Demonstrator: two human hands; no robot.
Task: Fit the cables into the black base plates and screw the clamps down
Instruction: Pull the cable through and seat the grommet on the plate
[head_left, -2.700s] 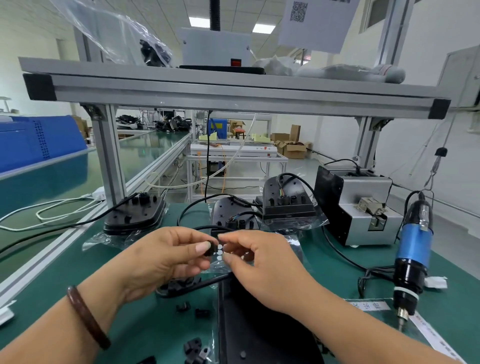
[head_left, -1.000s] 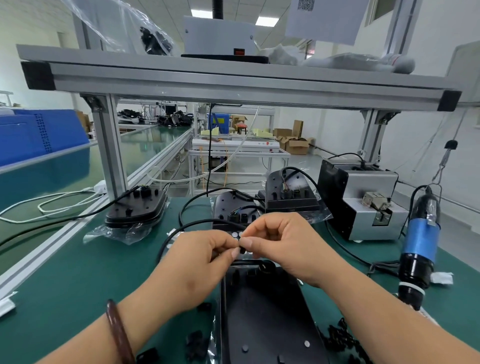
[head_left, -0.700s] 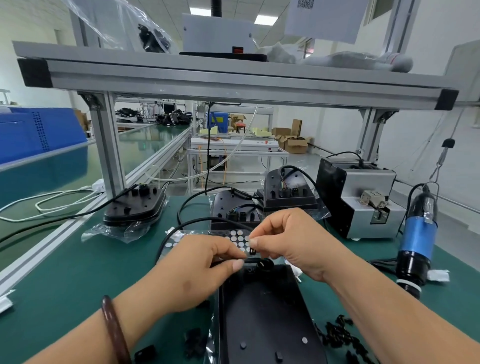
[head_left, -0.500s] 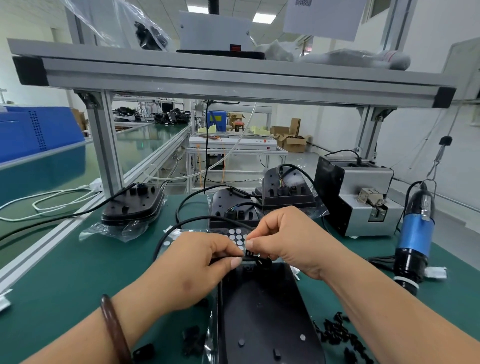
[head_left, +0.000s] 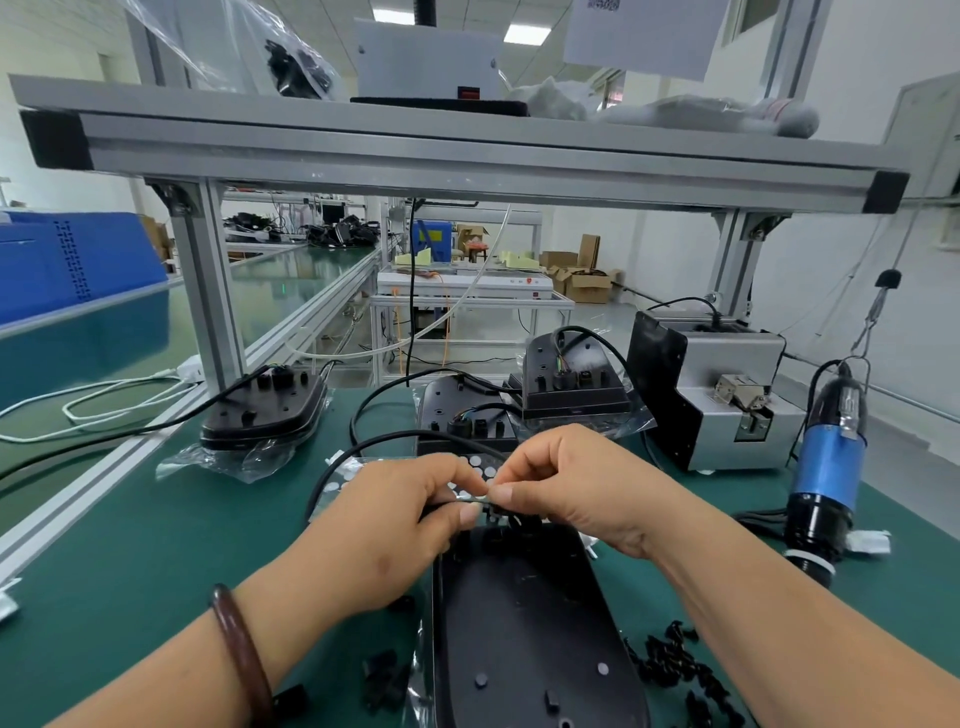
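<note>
Left hand (head_left: 395, 525) is pinching black cable (head_left: 363, 447), right hand (head_left: 576, 483) is pinching small piece (head_left: 480, 500), unidentifiable, at base plate (head_left: 519, 613) far end: probably seating cable for clamping

Single head view, close, looking forward-down over bench (head_left: 130, 545) toward shelf frame (head_left: 467, 161).

Over 2.7 s the left hand (head_left: 384, 525) and right hand (head_left: 576, 488) have dropped from mid-air to the far end of the black base plate (head_left: 519, 623), the left bringing the cable (head_left: 395, 437) down, the right pinching a small clamp (head_left: 496, 514) there.
</note>
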